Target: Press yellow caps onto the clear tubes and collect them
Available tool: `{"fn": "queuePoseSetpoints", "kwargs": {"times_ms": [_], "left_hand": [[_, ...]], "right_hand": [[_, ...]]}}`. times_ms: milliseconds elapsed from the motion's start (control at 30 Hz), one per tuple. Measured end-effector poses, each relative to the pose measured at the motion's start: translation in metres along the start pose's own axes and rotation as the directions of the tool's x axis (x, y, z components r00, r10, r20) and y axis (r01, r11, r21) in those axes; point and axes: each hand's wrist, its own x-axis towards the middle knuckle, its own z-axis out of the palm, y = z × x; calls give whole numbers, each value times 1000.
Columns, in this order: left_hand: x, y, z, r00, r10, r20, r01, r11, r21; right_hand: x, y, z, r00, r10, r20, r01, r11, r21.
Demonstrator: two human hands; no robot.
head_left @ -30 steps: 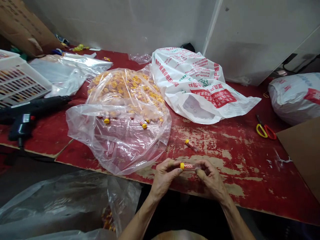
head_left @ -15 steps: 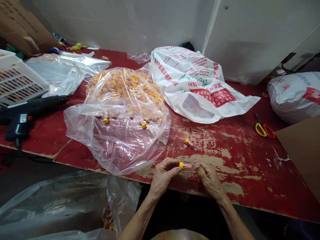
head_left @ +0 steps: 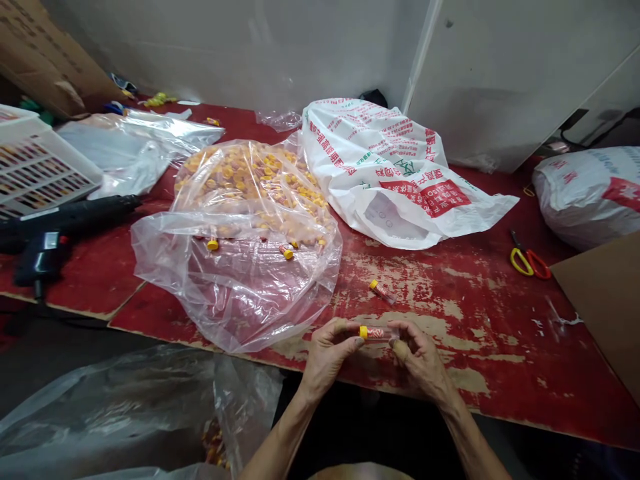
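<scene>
A small clear tube with a yellow cap and red print (head_left: 374, 332) lies crosswise between my two hands, just above the near edge of the worn red table (head_left: 480, 320). My left hand (head_left: 330, 353) pinches its capped end. My right hand (head_left: 423, 360) pinches the other end. A second tube of the same kind (head_left: 381, 289) lies loose on the table just beyond them. A big clear plastic bag (head_left: 240, 247), to the left, holds a heap of several more yellow-capped tubes.
A white printed bag (head_left: 390, 173) lies behind, a tied white sack (head_left: 590, 193) at far right. Yellow-and-red scissors (head_left: 530, 260) and brown cardboard (head_left: 605, 300) are on the right. A black glue gun (head_left: 55, 230) and white basket (head_left: 35, 160) are on the left. Loose plastic (head_left: 125, 413) hangs below.
Both hands keep the tube between them in nearly the same spot; it shifts only slightly. Nothing else on the table moved.
</scene>
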Motion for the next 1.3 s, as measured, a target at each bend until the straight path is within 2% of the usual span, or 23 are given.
{"fn": "queuePoseSetpoints", "kwargs": {"times_ms": [200,367,533,767,933,1100,1300], "left_hand": [[0,1,-1,1000,23,2,-23,998,54],[0,2,-1,999,42,-9,-41,997,67],[-1,0,1,999,32,38,-35,997,71],[0,6,-1,1000,17,-3,-17,999,51],[-2,3,-1,1000,16,15,-17,998,66],[-2,-1,-1,1000,20,21,-21,998,60],[-3,0,-1,999,1,47,-4,998,70]], "right_hand": [[3,0,-1,997,-68,-34,64,992,-110],[3,-3,1,1000,8,8,-8,1000,-9],[4,-3,-1,994,-54,-97,42,991,-128],[-1,-1,-3,998,-63,19,64,997,-51],[-1,5,-2,996,-80,-29,78,995,-61],[-3,6,-2,1000,5,-20,-4,1000,28],[0,2,-4,994,-85,-62,76,987,-139]]}}
